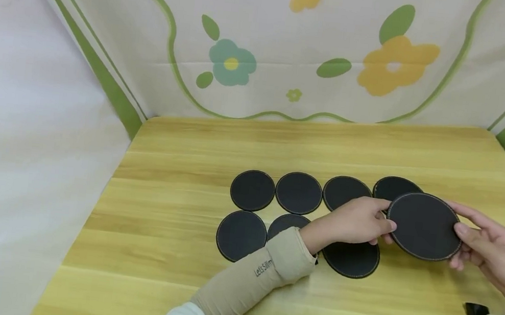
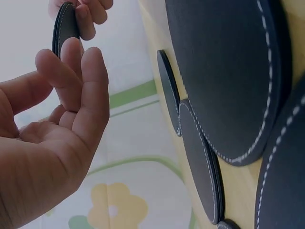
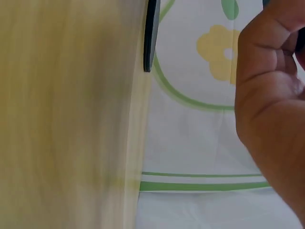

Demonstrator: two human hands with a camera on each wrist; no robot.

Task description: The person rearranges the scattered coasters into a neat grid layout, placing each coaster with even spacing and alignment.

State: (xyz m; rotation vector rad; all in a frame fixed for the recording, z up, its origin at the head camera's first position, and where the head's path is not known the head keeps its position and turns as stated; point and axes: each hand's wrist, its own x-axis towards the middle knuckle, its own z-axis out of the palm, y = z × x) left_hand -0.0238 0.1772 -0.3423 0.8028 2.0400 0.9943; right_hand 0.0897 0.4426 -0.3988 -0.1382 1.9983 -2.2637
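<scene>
A round black coaster [image 1: 424,226] with light stitching round its rim is raised over the right part of the table. My left hand [image 1: 361,220] pinches its left edge, thumb on top and fingers beneath. On the opposite edge, my right hand [image 1: 492,247] grips it with the thumb on the upper face. Seen from the left wrist, the coaster [image 2: 66,28] stands nearly edge-on beyond the curled left fingers [image 2: 93,81]. The right wrist view shows mostly the back part of the right hand [image 3: 267,81], with the coaster largely hidden.
Several matching coasters [image 1: 252,190] lie in two rows on the wooden table [image 1: 145,208]; my left forearm covers part of the front row. One back-row coaster [image 1: 392,186] is partly behind the raised one. A flower-patterned cloth [image 1: 259,91] hangs along the table's far edge.
</scene>
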